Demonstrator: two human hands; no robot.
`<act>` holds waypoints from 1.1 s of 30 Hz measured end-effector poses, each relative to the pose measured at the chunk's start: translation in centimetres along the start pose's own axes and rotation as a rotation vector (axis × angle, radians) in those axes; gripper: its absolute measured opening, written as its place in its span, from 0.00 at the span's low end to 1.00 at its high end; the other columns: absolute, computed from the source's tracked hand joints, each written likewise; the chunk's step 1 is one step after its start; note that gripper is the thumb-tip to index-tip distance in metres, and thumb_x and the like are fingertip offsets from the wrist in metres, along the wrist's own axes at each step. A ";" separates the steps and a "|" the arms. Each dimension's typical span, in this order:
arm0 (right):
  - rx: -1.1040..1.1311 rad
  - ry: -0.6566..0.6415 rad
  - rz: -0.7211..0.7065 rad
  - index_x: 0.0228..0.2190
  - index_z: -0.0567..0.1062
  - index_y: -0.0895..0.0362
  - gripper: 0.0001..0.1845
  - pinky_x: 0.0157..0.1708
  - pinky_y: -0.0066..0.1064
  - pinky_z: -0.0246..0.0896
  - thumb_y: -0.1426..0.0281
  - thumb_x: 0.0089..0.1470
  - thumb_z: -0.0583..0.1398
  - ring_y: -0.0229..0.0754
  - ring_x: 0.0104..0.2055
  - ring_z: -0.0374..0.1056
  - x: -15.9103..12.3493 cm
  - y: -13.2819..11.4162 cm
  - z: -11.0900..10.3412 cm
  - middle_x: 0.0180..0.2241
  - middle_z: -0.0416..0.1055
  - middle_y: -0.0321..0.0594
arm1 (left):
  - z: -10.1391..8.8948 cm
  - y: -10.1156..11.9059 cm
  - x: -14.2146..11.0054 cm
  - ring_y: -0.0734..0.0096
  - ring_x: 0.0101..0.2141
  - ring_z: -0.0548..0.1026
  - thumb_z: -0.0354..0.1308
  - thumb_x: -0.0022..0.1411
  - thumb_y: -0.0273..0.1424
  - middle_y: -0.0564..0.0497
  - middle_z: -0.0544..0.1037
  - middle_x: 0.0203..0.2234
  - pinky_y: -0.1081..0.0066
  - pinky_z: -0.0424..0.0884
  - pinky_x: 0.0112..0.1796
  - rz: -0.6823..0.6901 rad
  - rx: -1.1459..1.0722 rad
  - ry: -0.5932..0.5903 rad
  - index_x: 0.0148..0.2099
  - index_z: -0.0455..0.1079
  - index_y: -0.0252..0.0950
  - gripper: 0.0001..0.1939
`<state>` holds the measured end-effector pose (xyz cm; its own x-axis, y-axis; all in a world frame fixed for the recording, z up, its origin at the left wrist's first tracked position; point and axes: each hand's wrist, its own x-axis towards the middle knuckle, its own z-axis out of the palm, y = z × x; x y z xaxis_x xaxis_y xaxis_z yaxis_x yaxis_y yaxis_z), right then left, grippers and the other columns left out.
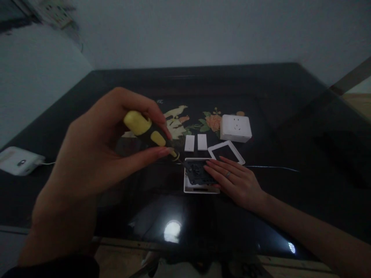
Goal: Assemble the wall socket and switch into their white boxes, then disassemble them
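Observation:
A screwdriver (158, 138) with a yellow and black handle is held in my left hand (95, 143), between thumb and fingers. Its shaft slants down to the right, and the tip is at the left edge of a dark wall-switch module (197, 170); exact contact is too dim to see. My right hand (236, 180), a ring on one finger, grips the module's right side, fingers on top and thumb near its lower edge. Beneath the module sits a white square box (199, 190), partly covered. Two white rectangular switch buttons (189, 143) lie just behind it.
A white square frame (241, 158) lies behind my right hand. Farther back stands a white socket box (236, 127). A white charger-like block (20, 160) with a cable is at far left. The glossy dark table (139, 216) bears a flower-and-bird pattern and meets the wall.

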<state>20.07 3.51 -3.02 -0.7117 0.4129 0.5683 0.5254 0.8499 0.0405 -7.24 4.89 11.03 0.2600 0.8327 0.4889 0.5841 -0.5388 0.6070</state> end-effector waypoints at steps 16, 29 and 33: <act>-0.041 0.040 -0.024 0.50 0.75 0.62 0.20 0.49 0.41 0.73 0.79 0.64 0.49 0.46 0.49 0.76 -0.2 0.1 0.2 0.48 0.78 0.49 | 7.2 -12.2 -2.4 0.65 0.35 0.74 0.57 0.61 0.28 0.50 0.73 0.34 0.67 0.69 0.37 -0.144 0.404 -0.009 0.30 0.60 0.39 0.09; 0.003 0.067 -0.036 0.48 0.75 0.63 0.19 0.41 0.31 0.77 0.81 0.62 0.50 0.45 0.51 0.74 -0.1 0.9 -1.1 0.48 0.78 0.53 | 7.4 -12.3 -2.8 0.54 0.51 0.70 0.58 0.61 0.32 0.44 0.73 0.48 0.55 0.64 0.54 -0.180 0.245 -0.128 0.43 0.71 0.38 0.08; -0.012 0.137 -0.007 0.50 0.74 0.62 0.19 0.44 0.32 0.76 0.81 0.62 0.52 0.47 0.56 0.70 0.1 0.8 -2.1 0.51 0.76 0.53 | 7.1 -9.2 -3.3 0.60 0.41 0.76 0.52 0.68 0.38 0.46 0.78 0.40 0.62 0.71 0.44 -0.322 -0.110 -0.189 0.44 0.73 0.37 0.13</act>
<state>21.36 3.56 -1.20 -0.6453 0.3579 0.6749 0.5271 0.8480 0.0543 -7.99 7.95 -0.63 0.2196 0.9649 0.1441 0.5756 -0.2475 0.7794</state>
